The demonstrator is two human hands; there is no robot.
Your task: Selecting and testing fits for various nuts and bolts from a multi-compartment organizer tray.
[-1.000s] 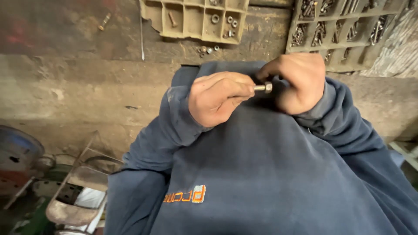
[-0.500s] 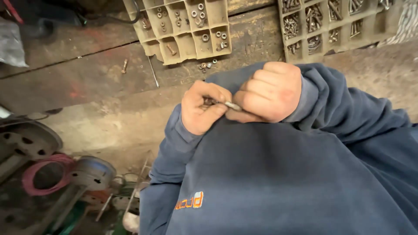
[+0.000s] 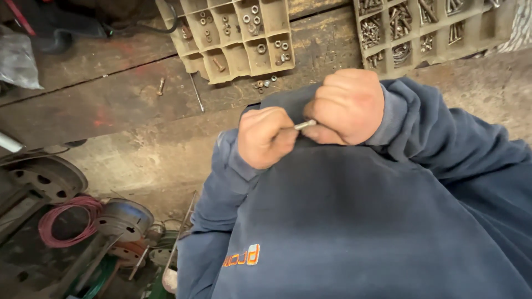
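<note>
coil of pink wire low at the far left; left hand clenched around one end of a small metal bolt, right hand fisted on the other, both against the navy sweatshirt; compartment trays of fasteners lie beyond.

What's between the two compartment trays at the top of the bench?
In the head view, only bare wooden bench shows between the left tray and the right tray; a few loose nuts lie just below the left tray.
</note>
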